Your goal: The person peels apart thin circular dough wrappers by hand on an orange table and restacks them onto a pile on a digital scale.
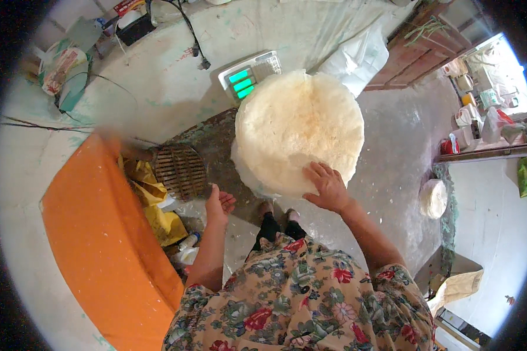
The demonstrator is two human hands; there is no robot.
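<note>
A broad stack of pale, thin round flatbreads [298,126] lies in front of me, faintly browned in its middle, with ragged edges. A digital scale [257,65] with a lit green display shows just beyond its far left edge; how far the scale reaches under the stack is hidden. On the near right part of the top sheet rests my right hand [329,188], open with its fingers apart. My left hand [219,205] hangs in the air left of the stack, fingers loosely stretched, thumb up, holding nothing.
At the left are an orange cloth cover [105,234], a slatted basket [180,171] and yellow plastic sheeting [164,222]. A white plastic bag [360,58] lies beyond the stack. Another pale round bundle [433,199] sits at the right wall, near a cardboard box [459,281].
</note>
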